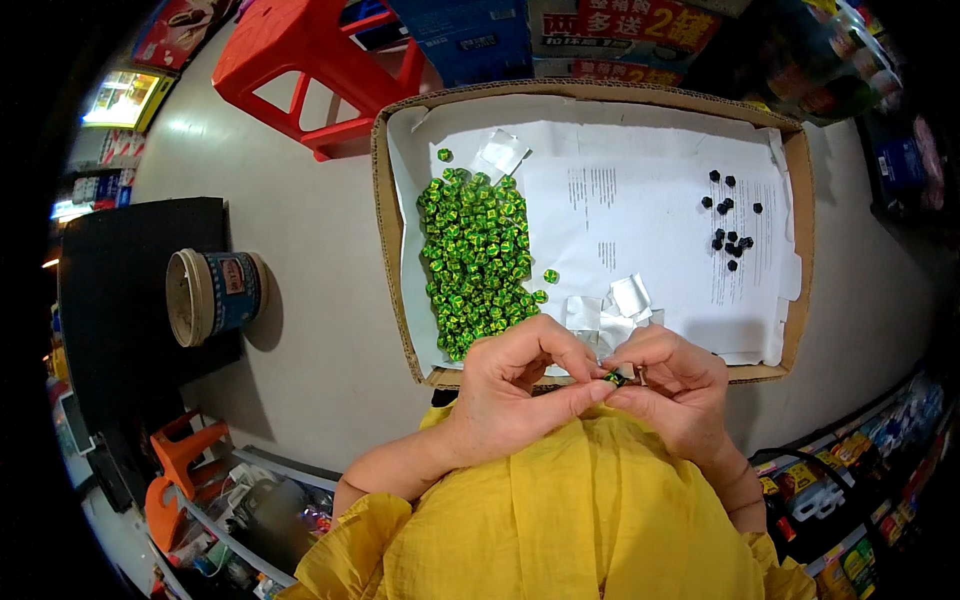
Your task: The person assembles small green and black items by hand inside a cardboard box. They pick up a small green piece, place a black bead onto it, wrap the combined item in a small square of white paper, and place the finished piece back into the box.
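Note:
Close to my body, at the near edge of a shallow cardboard box [384, 200], both hands meet over one small green and dark piece [617, 378]. My left hand [520, 372] pinches it from the left between thumb and forefinger. From the other side my right hand [672, 388] is closed on it too, with a small pale scrap at its fingertips. Inside the box, many small green faceted pieces [475, 255] with yellow marks form a heap at the left. Several small black pieces [733, 238] lie scattered at the right. Silvery square wrappers [628, 297] rest just beyond my fingers.
White printed paper [660, 150] lines the box. Another clear wrapper [500, 153] lies by the heap. A red plastic stool [300, 60] stands beyond the box at the left, and a bucket [215, 295] farther left. Stacked cartons [470, 45] border the far side; shelves of packages [850, 490] the near right.

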Demonstrator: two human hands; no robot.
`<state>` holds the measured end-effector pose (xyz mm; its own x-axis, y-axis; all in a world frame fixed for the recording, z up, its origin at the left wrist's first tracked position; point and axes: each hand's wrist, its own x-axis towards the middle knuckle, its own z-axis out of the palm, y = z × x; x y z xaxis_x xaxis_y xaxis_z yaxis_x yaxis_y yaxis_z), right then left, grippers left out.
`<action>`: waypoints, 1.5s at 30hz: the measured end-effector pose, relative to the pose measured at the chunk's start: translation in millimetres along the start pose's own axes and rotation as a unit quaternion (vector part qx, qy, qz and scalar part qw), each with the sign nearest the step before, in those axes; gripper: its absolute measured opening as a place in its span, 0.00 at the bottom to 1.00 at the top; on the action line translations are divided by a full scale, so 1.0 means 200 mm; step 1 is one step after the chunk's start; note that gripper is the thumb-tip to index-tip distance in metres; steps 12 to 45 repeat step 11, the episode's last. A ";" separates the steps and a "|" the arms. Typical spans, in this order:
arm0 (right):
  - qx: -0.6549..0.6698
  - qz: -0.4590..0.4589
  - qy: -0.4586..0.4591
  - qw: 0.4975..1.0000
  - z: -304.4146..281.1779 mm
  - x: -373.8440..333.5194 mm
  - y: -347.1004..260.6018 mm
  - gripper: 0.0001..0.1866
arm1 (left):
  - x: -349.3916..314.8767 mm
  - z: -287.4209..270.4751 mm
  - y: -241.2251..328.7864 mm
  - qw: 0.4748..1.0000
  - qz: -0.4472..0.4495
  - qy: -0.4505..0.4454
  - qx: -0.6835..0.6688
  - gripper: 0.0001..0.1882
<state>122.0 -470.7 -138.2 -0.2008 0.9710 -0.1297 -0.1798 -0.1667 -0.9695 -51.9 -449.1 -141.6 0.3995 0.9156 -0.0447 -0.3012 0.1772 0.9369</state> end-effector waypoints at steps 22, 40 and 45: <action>0.069 0.017 0.001 0.997 -0.03 -0.03 0.01 0.09 | -0.02 0.02 0.01 0.999 0.008 0.020 0.035 0.10; 0.069 0.017 0.001 0.997 -0.03 -0.03 0.01 0.09 | -0.02 0.02 0.01 0.999 0.008 0.020 0.035 0.10; 0.069 0.017 0.001 0.997 -0.03 -0.03 0.01 0.09 | -0.02 0.02 0.01 0.999 0.008 0.020 0.035 0.10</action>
